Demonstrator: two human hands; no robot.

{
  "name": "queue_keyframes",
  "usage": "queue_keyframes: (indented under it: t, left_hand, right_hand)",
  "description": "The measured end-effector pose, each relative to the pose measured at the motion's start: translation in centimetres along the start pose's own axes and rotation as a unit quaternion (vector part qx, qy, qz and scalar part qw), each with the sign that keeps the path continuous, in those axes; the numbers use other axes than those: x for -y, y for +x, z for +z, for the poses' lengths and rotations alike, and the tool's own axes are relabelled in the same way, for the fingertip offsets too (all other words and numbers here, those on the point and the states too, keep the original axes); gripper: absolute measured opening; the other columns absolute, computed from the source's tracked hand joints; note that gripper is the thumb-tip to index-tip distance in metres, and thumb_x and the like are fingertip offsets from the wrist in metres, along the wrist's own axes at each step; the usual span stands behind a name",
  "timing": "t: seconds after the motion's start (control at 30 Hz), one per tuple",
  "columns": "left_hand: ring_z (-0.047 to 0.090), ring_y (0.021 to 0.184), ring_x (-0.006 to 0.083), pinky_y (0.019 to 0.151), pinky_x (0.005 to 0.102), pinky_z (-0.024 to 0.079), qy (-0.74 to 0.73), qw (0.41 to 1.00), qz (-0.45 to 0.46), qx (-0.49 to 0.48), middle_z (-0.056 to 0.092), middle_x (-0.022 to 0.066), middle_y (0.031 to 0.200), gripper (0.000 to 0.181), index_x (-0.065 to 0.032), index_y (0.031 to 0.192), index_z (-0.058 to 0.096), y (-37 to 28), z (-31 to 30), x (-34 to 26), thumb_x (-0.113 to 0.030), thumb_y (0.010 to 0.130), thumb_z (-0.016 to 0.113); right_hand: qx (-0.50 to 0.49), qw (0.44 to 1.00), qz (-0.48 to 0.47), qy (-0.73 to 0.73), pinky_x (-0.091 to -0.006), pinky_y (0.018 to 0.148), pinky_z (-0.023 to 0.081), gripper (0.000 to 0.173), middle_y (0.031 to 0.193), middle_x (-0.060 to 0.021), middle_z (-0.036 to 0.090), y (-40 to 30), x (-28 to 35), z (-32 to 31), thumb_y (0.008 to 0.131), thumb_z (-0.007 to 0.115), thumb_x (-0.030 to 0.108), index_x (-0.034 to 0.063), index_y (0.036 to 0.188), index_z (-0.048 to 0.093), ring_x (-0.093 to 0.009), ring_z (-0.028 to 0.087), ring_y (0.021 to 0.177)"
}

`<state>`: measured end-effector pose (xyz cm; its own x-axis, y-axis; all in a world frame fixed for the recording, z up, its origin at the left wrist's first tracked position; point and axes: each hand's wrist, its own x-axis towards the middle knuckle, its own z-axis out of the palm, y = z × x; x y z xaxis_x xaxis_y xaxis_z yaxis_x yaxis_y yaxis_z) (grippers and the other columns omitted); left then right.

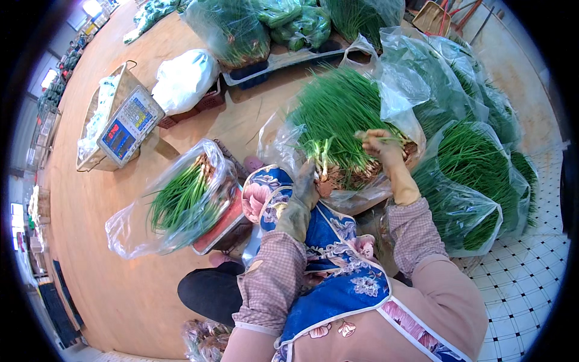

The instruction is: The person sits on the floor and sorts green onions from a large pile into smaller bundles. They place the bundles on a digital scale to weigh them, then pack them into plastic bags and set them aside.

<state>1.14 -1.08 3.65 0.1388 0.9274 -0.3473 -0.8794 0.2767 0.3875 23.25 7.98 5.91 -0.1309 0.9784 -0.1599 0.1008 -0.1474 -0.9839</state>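
Note:
In a wide clear plastic bag (353, 199) before me lies a large heap of thin spring onions (344, 99), green tops pointing away and soiled roots towards me. My left hand (304, 192), in a dirty work glove, is at the near left edge of the heap, closed around a small bunch of spring onions (322, 156) with white stems and roots showing. My gloved right hand (383, 147) is over the right side of the heap, fingers bent at the stems. Whether it grips any stalk is hard to see.
Left of me, an open bag of spring onions (190, 194) rests on a red scale pan (219, 226). Beyond are a scale display (131, 126), a crate (97, 131) and a white bag (186, 79). Full bags of greens (475, 181) crowd the right; more bags (230, 34) stand ahead.

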Motion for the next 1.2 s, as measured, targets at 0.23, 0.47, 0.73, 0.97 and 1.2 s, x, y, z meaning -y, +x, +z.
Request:
queue_keyframes:
  t: [0.23, 0.47, 0.73, 0.97, 1.2]
  left_hand:
    - [0.058, 0.081, 0.0229, 0.074, 0.0354, 0.049, 0.008, 0.999, 0.045, 0.025, 0.057, 0.0135, 0.093, 0.031, -0.0030, 0.106, 0.046, -1.0, 0.5, -0.3, -0.028, 0.087, 0.048]
    - [0.056, 0.083, 0.0185, 0.069, 0.0290, 0.047, 0.198, 0.978, 0.052, -0.034, 0.055, 0.0087, 0.097, 0.040, -0.0032, 0.112, 0.044, -1.1, 2.0, -0.5, -0.012, 0.077, 0.062]
    - [0.056, 0.070, 0.0147, 0.063, 0.0247, 0.046, 0.286, 0.935, 0.156, -0.139, 0.058, 0.0060, 0.082, 0.023, -0.0014, 0.096, 0.053, 0.1, -0.1, 0.8, -0.007, 0.075, 0.059]
    - [0.055, 0.075, 0.0143, 0.066, 0.0247, 0.046, 0.211, 0.953, 0.185, -0.111, 0.057, 0.0047, 0.084, 0.019, -0.0027, 0.096, 0.052, 0.1, -0.7, 0.8, -0.005, 0.077, 0.057]
    - [0.053, 0.060, 0.0129, 0.053, 0.0247, 0.045, 0.151, 0.950, 0.198, -0.189, 0.055, 0.0037, 0.079, 0.031, -0.0025, 0.104, 0.048, 1.9, -1.8, 1.0, -0.013, 0.077, 0.061]
  right_hand:
    - [0.144, 0.956, 0.240, -0.085, -0.0295, 0.077, 0.045, 0.052, 0.108, -0.0155, 0.055, -7.4, 3.8, 7.4, 0.078, 0.063, 0.025, 0.0011, 0.120, 0.043, -0.022, 0.055, 0.095]
    - [0.164, 0.966, 0.049, -0.192, -0.0304, 0.067, 0.047, 0.036, 0.090, -0.0112, 0.062, -7.1, -1.2, 10.0, 0.081, 0.058, 0.024, 0.0008, 0.107, 0.052, -0.019, 0.059, 0.078]
    - [0.153, 0.919, 0.053, -0.360, -0.0409, 0.072, 0.046, 0.037, 0.096, -0.0236, 0.058, -7.7, 1.8, 12.1, 0.079, 0.051, 0.028, 0.0002, 0.103, 0.054, -0.038, 0.058, 0.084]
    - [0.148, 0.918, 0.031, -0.366, -0.0456, 0.077, 0.043, 0.034, 0.096, -0.0273, 0.056, -7.0, 0.4, 12.9, 0.081, 0.047, 0.025, -0.0038, 0.098, 0.054, -0.041, 0.055, 0.088]
    - [0.069, 0.906, 0.026, -0.418, -0.0476, 0.073, 0.044, 0.030, 0.086, -0.0286, 0.057, -6.4, 0.0, 13.8, 0.079, 0.047, 0.023, -0.0038, 0.092, 0.055, -0.041, 0.056, 0.083]
